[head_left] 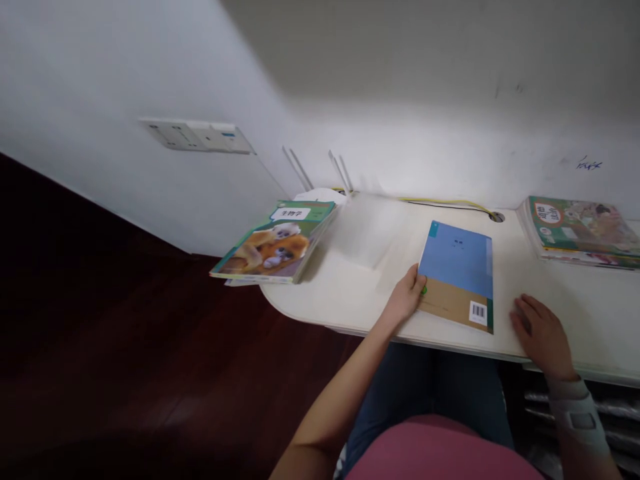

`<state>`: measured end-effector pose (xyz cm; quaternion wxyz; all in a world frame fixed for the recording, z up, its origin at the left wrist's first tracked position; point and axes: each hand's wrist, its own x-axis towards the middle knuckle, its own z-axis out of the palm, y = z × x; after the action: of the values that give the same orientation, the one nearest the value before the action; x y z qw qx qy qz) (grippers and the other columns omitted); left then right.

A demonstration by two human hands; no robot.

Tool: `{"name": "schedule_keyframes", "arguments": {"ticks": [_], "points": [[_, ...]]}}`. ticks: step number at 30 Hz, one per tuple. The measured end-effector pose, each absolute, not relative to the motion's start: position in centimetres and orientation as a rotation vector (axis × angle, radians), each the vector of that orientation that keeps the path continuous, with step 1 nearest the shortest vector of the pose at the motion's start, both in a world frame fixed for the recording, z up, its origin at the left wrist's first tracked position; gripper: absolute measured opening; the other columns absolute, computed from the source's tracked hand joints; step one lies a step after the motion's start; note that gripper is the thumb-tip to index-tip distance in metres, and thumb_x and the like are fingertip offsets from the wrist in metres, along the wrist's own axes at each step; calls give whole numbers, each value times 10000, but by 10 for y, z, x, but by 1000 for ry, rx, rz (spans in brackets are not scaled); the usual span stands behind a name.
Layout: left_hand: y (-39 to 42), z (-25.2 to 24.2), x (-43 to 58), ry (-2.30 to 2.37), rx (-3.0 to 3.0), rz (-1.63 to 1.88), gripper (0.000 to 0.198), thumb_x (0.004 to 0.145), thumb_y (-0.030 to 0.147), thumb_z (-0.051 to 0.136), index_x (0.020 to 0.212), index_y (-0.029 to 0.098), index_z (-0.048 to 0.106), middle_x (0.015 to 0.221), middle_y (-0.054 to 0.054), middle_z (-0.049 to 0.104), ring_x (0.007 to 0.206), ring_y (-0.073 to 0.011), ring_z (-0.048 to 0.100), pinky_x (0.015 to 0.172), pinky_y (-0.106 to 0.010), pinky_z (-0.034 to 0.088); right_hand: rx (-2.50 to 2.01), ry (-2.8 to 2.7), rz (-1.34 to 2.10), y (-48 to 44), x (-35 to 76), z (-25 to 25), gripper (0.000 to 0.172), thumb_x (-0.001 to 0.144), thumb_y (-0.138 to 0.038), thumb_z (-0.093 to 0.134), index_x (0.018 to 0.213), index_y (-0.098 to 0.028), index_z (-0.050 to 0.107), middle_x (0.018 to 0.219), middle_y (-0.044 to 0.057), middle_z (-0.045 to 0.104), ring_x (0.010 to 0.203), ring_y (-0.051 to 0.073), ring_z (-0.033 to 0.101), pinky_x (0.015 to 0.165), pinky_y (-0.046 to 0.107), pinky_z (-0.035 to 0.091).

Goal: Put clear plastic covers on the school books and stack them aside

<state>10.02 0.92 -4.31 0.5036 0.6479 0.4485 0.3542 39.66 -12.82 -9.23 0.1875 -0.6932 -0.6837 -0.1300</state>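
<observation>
A book with a blue and tan cover and a barcode at its lower right lies on the white desk. My left hand grips its left edge, thumb on the cover and the other fingers partly hidden. To the right of the book, my right hand rests on the desk near the front edge, fingers slightly bent and apart, holding nothing; a pale band circles that wrist. Between the book and the left-hand stack is a translucent sheet or cover, blurred.
At the desk's rounded left end, a stack of books with monkeys on top overhangs the edge. More books are stacked at the right. Behind are antennas, a yellow cable and a cable hole. A socket panel is on the wall.
</observation>
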Motion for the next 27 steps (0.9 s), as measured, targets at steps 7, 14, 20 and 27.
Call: {"name": "schedule_keyframes", "arguments": {"ticks": [7, 14, 20, 27], "points": [[21, -47, 88, 1455, 2241, 458, 393, 950, 231, 284, 1289, 116, 447, 1331, -164, 541, 1334, -234, 399, 1108, -460, 246, -1946, -1918, -359, -129, 395, -88, 397, 916, -389, 423, 1146, -123, 606, 1199, 149, 627, 1114, 279, 572, 950, 443, 459], [24, -46, 68, 1862, 2417, 212, 437, 959, 234, 270, 1349, 98, 414, 1237, -219, 599, 1355, -383, 335, 1031, -642, 255, -1941, -1924, -348, -130, 393, -86, 383, 918, -388, 412, 1160, -157, 599, 1207, 136, 631, 1116, 270, 577, 934, 444, 460], [30, -57, 42, 1832, 2470, 359, 469, 860, 34, 327, 1311, 31, 455, 1245, -211, 600, 1295, -275, 454, 1058, -404, 369, -1968, -1922, -362, -130, 394, -82, 367, 916, -361, 420, 1150, -146, 604, 1196, 137, 636, 1101, 261, 581, 931, 426, 457], [30, -52, 38, 1758, 2186, 746, 444, 863, 90, 366, 1270, 139, 537, 1179, -116, 665, 1072, -218, 638, 946, -356, 488, -1958, -2074, -459, -122, 330, -48, 379, 942, -343, 398, 1203, -139, 581, 1325, 194, 540, 1193, 304, 512, 977, 473, 387]]}}
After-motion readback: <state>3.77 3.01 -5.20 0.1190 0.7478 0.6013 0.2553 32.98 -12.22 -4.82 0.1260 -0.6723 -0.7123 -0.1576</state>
